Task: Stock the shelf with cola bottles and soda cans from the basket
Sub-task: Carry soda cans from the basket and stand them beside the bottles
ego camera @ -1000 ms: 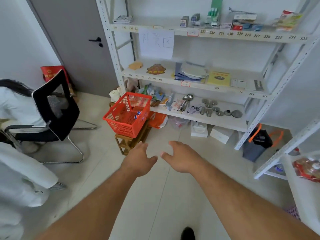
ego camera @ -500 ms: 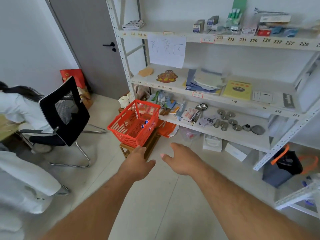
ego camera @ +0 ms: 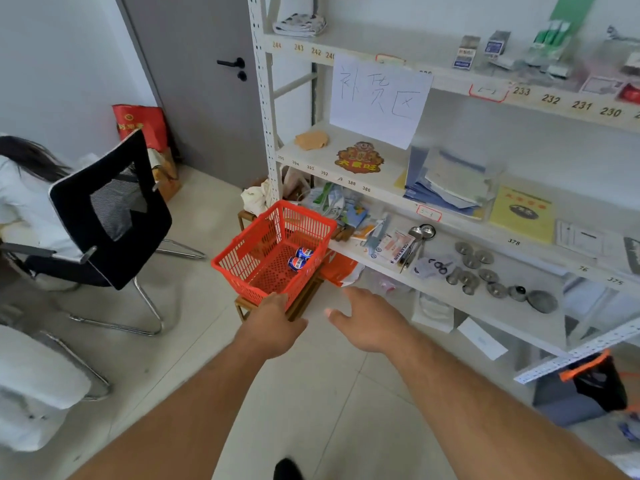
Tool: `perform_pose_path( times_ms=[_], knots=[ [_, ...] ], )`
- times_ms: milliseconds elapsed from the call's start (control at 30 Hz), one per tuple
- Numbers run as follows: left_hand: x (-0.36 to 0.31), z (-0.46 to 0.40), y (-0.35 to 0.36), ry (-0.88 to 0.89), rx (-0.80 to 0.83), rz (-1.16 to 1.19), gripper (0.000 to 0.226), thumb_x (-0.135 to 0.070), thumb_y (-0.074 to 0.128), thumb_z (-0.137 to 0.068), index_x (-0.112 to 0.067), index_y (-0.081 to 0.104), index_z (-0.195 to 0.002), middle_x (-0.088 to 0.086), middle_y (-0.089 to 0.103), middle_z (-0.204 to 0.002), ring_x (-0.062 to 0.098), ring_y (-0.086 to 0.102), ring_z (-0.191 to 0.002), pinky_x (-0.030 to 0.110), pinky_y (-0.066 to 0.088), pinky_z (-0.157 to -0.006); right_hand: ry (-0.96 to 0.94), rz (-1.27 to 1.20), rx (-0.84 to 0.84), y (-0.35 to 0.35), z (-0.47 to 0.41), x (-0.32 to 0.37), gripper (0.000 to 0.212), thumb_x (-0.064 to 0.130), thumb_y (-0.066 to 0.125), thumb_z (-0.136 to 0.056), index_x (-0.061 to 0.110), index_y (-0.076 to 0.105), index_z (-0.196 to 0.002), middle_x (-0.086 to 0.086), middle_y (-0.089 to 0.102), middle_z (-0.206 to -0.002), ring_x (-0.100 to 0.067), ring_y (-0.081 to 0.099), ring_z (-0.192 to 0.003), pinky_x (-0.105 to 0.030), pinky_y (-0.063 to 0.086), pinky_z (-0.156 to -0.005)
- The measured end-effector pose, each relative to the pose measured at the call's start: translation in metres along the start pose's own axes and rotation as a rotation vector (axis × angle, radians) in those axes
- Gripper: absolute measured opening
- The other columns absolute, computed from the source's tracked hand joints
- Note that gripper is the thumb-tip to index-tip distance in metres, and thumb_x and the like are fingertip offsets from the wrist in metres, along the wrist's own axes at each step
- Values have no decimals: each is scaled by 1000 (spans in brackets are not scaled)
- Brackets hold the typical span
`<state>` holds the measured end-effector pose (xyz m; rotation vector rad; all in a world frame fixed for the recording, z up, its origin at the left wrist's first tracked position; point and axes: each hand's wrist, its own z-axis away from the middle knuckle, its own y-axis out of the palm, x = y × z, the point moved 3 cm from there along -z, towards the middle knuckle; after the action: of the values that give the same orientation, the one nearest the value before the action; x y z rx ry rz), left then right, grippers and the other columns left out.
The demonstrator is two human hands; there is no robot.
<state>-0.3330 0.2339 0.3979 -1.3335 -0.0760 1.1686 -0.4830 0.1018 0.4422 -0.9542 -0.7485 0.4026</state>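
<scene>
A red plastic basket (ego camera: 242,251) rests on a low wooden stool (ego camera: 301,303) in front of the white metal shelf (ego camera: 394,188). Two blue soda cans (ego camera: 300,258) lie on their sides in the basket's bottom. No cola bottle shows. My left hand (ego camera: 273,327) reaches forward, its fingertips at the basket's near rim, holding nothing. Just right of the basket, my right hand (ego camera: 367,320) hovers over the floor with fingers spread and nothing in it.
A black mesh chair (ego camera: 110,209) with a seated person in white stands to the left. The shelf levels carry papers, spoons, metal lids and small boxes. An orange bag (ego camera: 337,270) lies under the lowest shelf. A dark bag (ego camera: 595,382) sits on the floor at right.
The view has moved closer to the basket and shelf. Both hands have advanced toward the basket; my left hand now reaches its near rim.
</scene>
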Motion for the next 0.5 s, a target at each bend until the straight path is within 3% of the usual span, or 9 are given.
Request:
perform_pose_path(
  times_ms=[267, 367, 500],
  knots=[
    [9, -73, -14, -27, 23, 98, 35, -44, 69, -92, -20, 62, -117, -7, 60, -110, 19, 65, -101, 41, 59, -90, 12, 31, 61, -13, -81, 8, 74, 60, 49, -101, 17, 34, -160, -9, 42, -163, -30, 42, -147, -45, 41, -116],
    [10, -103, -15, -57, 50, 138, 30, -49, 67, -86, -26, 65, -104, -3, 68, -100, 16, 71, -85, 43, 66, -73, -12, 30, 86, -22, -113, 4, 74, 59, 49, -102, 16, 34, -160, -9, 41, -164, -29, 41, -149, -45, 40, -118],
    [1, -147, -11, -104, 79, 143, 33, -51, 65, -84, -28, 65, -108, -1, 69, -99, 19, 74, -77, 41, 67, -60, -27, -1, 111, -38, -163, -13, 72, 57, 50, -103, 18, 33, -161, -6, 38, -165, -28, 39, -151, -44, 39, -118]
  ],
)
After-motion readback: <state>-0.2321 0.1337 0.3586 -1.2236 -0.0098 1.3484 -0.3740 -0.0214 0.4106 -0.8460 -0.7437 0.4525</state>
